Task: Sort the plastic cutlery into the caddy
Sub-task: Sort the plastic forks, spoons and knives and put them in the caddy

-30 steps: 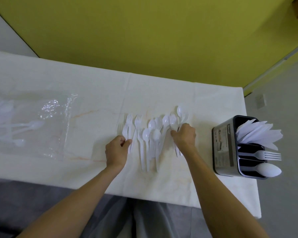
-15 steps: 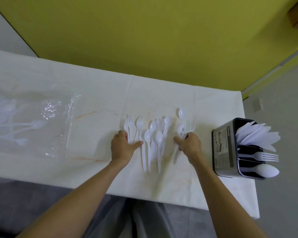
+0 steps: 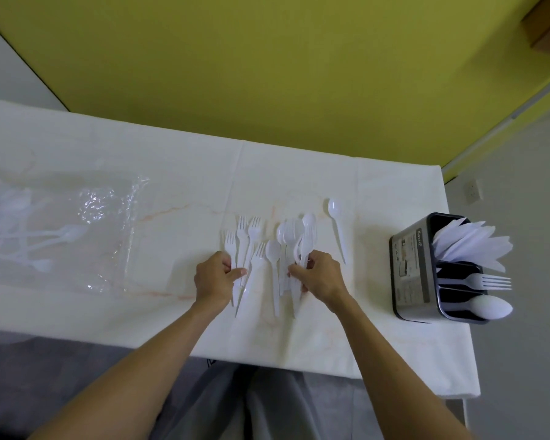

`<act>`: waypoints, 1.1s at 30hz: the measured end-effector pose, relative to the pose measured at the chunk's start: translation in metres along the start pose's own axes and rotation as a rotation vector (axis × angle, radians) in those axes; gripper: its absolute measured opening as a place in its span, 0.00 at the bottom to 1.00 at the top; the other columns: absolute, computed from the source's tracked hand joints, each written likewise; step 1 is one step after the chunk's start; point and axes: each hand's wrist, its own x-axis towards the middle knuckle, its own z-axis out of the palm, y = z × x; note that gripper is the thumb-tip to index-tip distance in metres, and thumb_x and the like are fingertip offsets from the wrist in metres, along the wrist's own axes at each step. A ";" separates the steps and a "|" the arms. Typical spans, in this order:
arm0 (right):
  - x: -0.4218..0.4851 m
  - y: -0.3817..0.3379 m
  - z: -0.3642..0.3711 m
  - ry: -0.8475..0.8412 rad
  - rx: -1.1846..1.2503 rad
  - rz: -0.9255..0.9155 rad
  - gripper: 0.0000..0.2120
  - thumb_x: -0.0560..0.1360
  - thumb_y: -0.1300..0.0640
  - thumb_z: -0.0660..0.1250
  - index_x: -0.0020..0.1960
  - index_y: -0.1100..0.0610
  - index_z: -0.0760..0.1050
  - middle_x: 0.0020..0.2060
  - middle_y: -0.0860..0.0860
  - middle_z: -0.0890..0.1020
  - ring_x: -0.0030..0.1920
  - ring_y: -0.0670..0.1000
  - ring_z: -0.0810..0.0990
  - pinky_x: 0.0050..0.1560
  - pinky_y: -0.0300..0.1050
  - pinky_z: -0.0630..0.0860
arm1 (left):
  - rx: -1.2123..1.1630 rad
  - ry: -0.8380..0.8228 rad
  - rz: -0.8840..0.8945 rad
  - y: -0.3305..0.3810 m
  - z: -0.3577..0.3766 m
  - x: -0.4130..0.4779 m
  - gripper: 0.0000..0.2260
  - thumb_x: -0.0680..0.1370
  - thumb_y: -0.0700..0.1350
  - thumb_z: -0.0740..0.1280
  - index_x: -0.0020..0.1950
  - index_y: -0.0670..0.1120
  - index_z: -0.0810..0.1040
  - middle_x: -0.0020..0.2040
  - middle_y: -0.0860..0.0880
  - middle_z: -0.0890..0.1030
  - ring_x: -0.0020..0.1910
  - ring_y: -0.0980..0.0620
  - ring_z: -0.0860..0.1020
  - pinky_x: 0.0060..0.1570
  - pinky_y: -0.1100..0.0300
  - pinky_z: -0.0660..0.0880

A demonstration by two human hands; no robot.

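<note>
Several white plastic forks (image 3: 246,235) and spoons (image 3: 288,233) lie side by side on the white table (image 3: 172,173), handles toward me. My left hand (image 3: 215,276) rests curled on the fork handles, thumb pointing right. My right hand (image 3: 319,276) is closed around the handles of a few spoons in the middle of the pile. One spoon (image 3: 337,223) lies alone to the right. The dark caddy (image 3: 410,268) stands at the table's right end, holding white napkins (image 3: 470,242), a fork (image 3: 486,282) and a spoon (image 3: 489,308).
A clear plastic bag (image 3: 61,230) with more white cutlery lies at the left of the table. A yellow-green wall (image 3: 267,65) runs behind the table. The table's right edge is just past the caddy.
My right hand left one spoon lying alone at the right and moved left onto the spoon pile, closing on several handles. My left hand stayed on the forks.
</note>
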 end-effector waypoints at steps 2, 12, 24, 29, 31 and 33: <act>-0.001 0.004 -0.003 0.031 -0.016 0.018 0.04 0.73 0.59 0.69 0.44 0.60 0.78 0.36 0.55 0.82 0.29 0.49 0.79 0.29 0.37 0.74 | 0.016 0.002 -0.010 0.000 0.000 0.001 0.11 0.73 0.44 0.74 0.43 0.40 0.75 0.36 0.45 0.79 0.37 0.46 0.78 0.41 0.55 0.73; 0.002 0.016 -0.021 0.180 0.048 0.085 0.12 0.73 0.56 0.71 0.45 0.67 0.78 0.33 0.56 0.82 0.26 0.48 0.79 0.34 0.43 0.78 | 0.170 -0.014 0.069 0.015 0.007 0.002 0.15 0.74 0.52 0.69 0.40 0.42 0.68 0.39 0.47 0.71 0.38 0.47 0.70 0.36 0.58 0.64; -0.004 0.006 -0.023 0.093 0.419 0.078 0.03 0.72 0.63 0.72 0.45 0.59 0.83 0.44 0.59 0.85 0.44 0.55 0.84 0.39 0.42 0.81 | 0.067 -0.182 -0.062 0.005 -0.013 0.007 0.15 0.76 0.44 0.67 0.34 0.46 0.64 0.33 0.48 0.73 0.41 0.43 0.81 0.34 0.58 0.68; -0.012 0.002 -0.039 0.077 0.552 0.091 0.08 0.71 0.64 0.75 0.47 0.68 0.82 0.46 0.62 0.85 0.45 0.55 0.85 0.46 0.44 0.83 | 0.030 -0.174 -0.033 0.008 -0.033 0.009 0.11 0.75 0.42 0.69 0.36 0.45 0.69 0.34 0.49 0.75 0.44 0.42 0.81 0.38 0.58 0.71; -0.017 0.003 -0.045 0.082 0.561 0.087 0.10 0.70 0.63 0.76 0.47 0.69 0.82 0.46 0.63 0.85 0.44 0.54 0.84 0.48 0.43 0.82 | 0.032 -0.190 -0.013 0.013 -0.040 0.010 0.12 0.75 0.41 0.69 0.35 0.44 0.70 0.33 0.48 0.75 0.45 0.40 0.81 0.39 0.57 0.71; -0.024 0.005 -0.051 0.096 0.579 0.076 0.11 0.70 0.62 0.76 0.47 0.70 0.82 0.45 0.65 0.84 0.44 0.54 0.84 0.48 0.43 0.82 | 0.004 -0.208 -0.007 0.020 -0.045 0.010 0.09 0.75 0.41 0.69 0.37 0.41 0.73 0.35 0.46 0.77 0.44 0.39 0.81 0.42 0.54 0.74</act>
